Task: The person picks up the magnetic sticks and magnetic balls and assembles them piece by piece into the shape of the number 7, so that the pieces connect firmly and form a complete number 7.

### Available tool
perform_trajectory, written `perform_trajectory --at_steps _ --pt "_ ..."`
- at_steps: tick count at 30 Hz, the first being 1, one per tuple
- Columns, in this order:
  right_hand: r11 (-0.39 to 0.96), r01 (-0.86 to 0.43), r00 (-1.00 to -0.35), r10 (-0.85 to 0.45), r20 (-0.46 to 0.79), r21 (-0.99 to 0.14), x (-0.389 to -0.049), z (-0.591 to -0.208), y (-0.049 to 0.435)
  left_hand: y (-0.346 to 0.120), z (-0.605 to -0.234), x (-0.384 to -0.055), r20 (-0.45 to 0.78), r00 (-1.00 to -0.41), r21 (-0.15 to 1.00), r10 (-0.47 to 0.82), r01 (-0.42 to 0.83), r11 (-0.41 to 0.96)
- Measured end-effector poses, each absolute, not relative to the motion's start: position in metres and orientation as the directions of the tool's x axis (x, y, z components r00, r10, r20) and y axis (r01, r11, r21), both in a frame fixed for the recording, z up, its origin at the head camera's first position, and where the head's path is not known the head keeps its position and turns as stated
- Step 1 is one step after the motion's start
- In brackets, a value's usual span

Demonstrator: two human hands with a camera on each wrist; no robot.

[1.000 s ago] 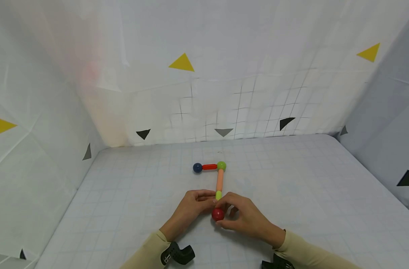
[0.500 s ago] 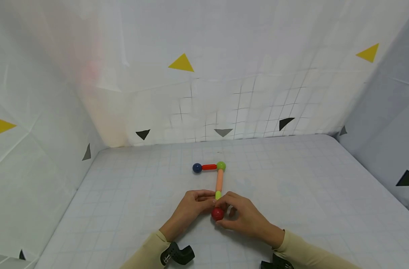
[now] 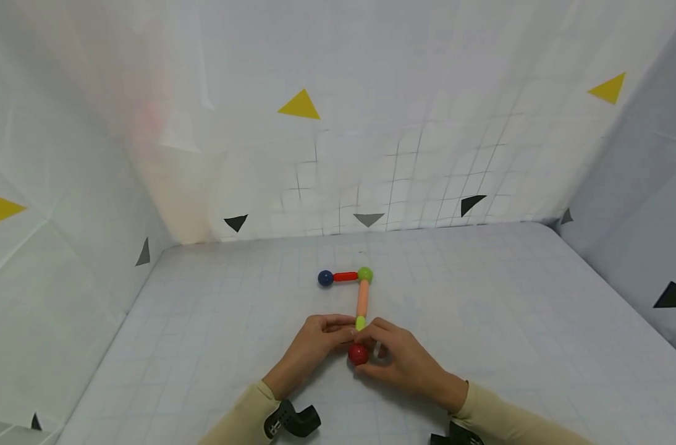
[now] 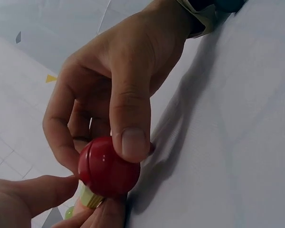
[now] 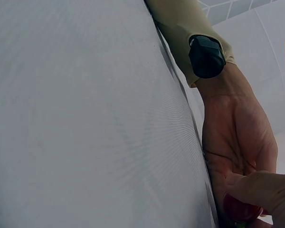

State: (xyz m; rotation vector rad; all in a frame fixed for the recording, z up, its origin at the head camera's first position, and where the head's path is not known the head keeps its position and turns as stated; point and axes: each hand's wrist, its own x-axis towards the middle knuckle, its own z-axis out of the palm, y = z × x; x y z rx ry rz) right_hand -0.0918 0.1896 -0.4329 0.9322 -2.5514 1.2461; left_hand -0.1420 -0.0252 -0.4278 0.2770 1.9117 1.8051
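Note:
My right hand [image 3: 407,361] grips a glossy red ball [image 3: 358,354] between thumb and fingers; the thumb lies across the ball in the left wrist view. From the other side my left hand [image 3: 316,346] pinches a short yellow-green stick [image 3: 361,323] just beyond that ball. The stick's near end is hidden by fingers. Its far end meets an orange stick [image 3: 363,298], which runs up to a lime-green ball [image 3: 365,274]. A red stick [image 3: 346,276] leads left from there to a dark blue ball [image 3: 325,278]. These pieces form a bent line on the table.
The white table [image 3: 215,309] carries a faint grid. White sheeting with yellow and black triangles forms a back wall [image 3: 371,74] and side walls around it. Dark camera mounts [image 3: 293,420] sit on both wrists, close over the table.

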Motion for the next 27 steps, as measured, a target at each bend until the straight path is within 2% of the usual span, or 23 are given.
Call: perform_trajectory --at_steps 6,14,27 --pt "0.484 -0.589 -0.8 -0.462 0.382 -0.647 -0.091 -0.431 0.189 -0.028 -0.424 -0.143 -0.157 -0.871 0.986 0.466 -0.115 0.117" --pt "0.511 -0.579 -0.806 -0.474 0.354 -0.636 -0.09 -0.431 0.191 -0.034 -0.426 -0.153 -0.022 -0.92 0.98 0.391 0.059 0.192" --pt "0.547 -0.585 -0.806 -0.47 0.359 -0.599 -0.095 -0.426 0.197 -0.037 -0.424 -0.156 0.033 -0.923 0.959 0.385 0.138 0.249"
